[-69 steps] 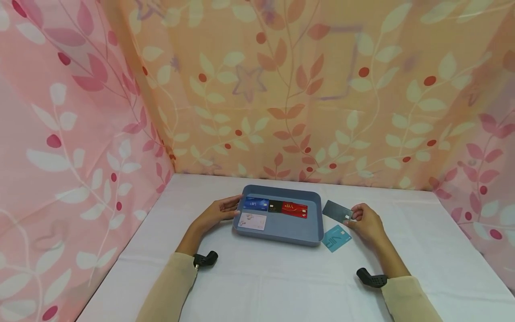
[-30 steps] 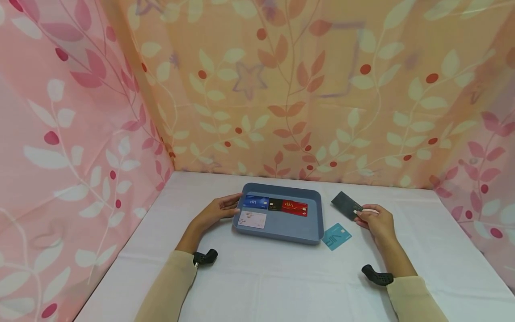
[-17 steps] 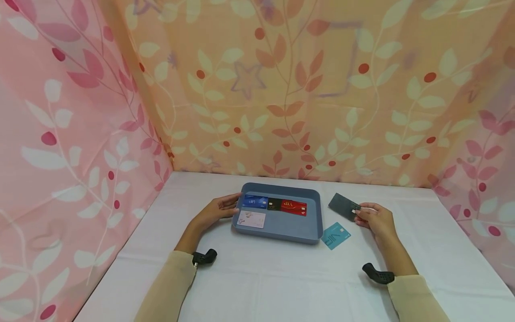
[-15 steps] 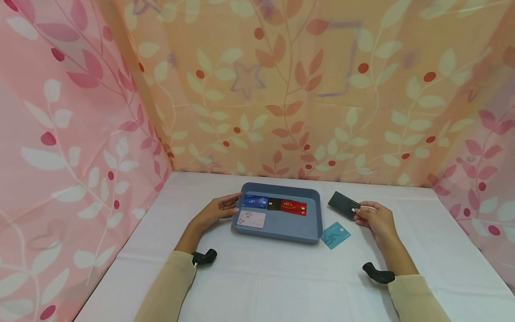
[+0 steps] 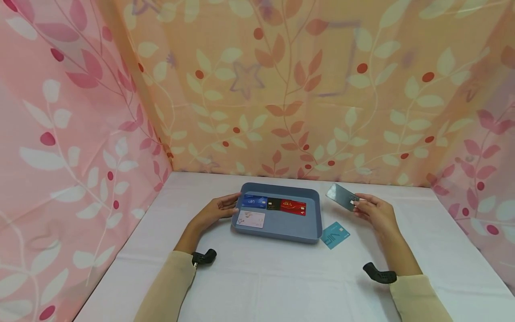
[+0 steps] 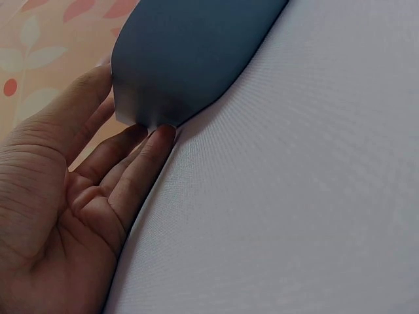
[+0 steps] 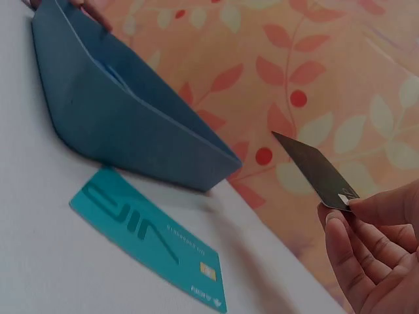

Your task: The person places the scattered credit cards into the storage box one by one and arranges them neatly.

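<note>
Pinched card (image 5: 340, 196), teal "VIP" card (image 7: 152, 237)

Touching one end of a blue tray (image 6: 183, 52), cut off by the frame's top, with the left hand (image 6: 75, 196), showing the palm along the left side of the left wrist view. Meeting the tray's lower corner with the lower fingertips (image 6: 165, 135), just beside a white cloth (image 6: 294, 183) spread over the right side. Placed at the tray's left edge with the uppermost digit. Backed at upper left by peach fabric (image 6: 46, 49) with pale leaves and a red dot.
</note>
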`<state>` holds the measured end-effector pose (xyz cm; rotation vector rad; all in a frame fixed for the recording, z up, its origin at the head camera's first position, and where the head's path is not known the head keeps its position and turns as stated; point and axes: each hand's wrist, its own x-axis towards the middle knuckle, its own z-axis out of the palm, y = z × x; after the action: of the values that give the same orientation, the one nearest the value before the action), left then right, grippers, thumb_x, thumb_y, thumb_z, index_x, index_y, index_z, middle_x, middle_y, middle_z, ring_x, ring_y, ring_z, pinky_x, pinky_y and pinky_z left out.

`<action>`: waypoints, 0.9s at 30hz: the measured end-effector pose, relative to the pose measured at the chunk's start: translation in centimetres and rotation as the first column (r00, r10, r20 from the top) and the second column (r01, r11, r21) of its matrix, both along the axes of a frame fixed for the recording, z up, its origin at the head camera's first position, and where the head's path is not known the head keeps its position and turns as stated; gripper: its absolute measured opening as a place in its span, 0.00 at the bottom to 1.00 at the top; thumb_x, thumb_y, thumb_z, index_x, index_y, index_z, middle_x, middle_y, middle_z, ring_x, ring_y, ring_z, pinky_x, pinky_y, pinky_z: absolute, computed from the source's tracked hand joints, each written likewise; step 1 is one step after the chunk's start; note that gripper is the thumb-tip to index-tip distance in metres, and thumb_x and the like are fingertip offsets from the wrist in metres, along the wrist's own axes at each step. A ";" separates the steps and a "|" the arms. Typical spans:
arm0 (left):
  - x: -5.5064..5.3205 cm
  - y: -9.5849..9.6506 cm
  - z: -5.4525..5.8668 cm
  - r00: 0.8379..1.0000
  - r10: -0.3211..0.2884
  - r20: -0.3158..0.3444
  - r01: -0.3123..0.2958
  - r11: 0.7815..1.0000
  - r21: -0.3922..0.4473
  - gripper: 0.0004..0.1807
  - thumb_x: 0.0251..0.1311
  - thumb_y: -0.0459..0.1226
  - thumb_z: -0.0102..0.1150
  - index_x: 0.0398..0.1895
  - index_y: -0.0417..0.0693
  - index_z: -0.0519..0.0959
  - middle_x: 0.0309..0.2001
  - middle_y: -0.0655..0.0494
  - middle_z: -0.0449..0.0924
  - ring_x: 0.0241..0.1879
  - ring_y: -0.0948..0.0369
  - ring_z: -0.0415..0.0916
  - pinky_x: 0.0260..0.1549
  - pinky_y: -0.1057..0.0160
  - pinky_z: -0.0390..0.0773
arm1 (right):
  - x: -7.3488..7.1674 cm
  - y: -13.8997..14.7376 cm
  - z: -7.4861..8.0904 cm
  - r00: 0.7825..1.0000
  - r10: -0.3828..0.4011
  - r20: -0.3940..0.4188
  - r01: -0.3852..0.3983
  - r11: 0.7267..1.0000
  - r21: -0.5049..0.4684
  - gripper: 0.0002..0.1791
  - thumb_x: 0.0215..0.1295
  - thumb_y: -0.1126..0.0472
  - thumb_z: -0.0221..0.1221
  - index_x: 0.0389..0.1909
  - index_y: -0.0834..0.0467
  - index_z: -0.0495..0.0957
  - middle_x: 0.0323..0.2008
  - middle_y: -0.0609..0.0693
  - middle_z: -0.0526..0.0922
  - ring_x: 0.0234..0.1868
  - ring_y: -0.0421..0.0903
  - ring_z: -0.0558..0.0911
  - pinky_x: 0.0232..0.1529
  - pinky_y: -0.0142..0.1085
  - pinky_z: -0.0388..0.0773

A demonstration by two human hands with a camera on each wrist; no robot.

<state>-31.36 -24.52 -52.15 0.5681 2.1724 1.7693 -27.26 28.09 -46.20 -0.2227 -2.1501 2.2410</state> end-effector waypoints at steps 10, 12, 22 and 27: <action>0.0 0.0 -0.1 1.000 -0.003 -0.007 0.003 1.000 0.007 0.36 0.67 0.38 0.66 0.77 0.51 0.65 0.76 0.50 0.62 0.74 0.53 0.62 0.66 0.61 0.69 | 0.7 -1.9 2.2 0.993 0.078 -0.084 -0.082 0.995 -0.054 0.27 0.68 0.65 0.66 0.63 0.70 0.70 0.33 0.46 0.88 0.30 0.42 0.87 0.39 0.33 0.86; 0.0 0.0 -0.1 1.000 -0.006 -0.012 0.006 1.000 0.007 0.36 0.68 0.38 0.65 0.77 0.51 0.65 0.76 0.50 0.62 0.74 0.52 0.61 0.66 0.60 0.69 | 0.9 -2.3 2.6 0.991 0.096 -0.094 -0.103 0.992 -0.075 0.25 0.68 0.66 0.66 0.62 0.70 0.71 0.33 0.47 0.88 0.30 0.42 0.88 0.39 0.33 0.86; 0.1 0.0 0.3 1.000 -0.016 -0.014 0.016 1.000 0.014 0.36 0.68 0.37 0.65 0.77 0.47 0.63 0.77 0.48 0.61 0.74 0.51 0.61 0.66 0.62 0.69 | 2.0 -4.4 4.0 0.981 0.172 -0.088 -0.175 0.984 -0.025 0.28 0.67 0.65 0.66 0.64 0.73 0.70 0.34 0.48 0.88 0.31 0.43 0.88 0.41 0.34 0.86; -0.1 0.1 0.1 1.000 -0.013 -0.014 0.014 1.000 0.014 0.36 0.68 0.36 0.65 0.77 0.47 0.63 0.76 0.49 0.62 0.74 0.53 0.61 0.66 0.63 0.70 | 2.4 -5.5 4.2 0.972 0.222 -0.079 -0.222 0.975 0.017 0.30 0.68 0.64 0.66 0.65 0.74 0.68 0.36 0.50 0.88 0.33 0.43 0.87 0.43 0.35 0.86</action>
<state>-31.42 -24.40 -52.06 0.5989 2.1618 1.7802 -24.89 22.64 -42.00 0.1137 -2.2415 2.3068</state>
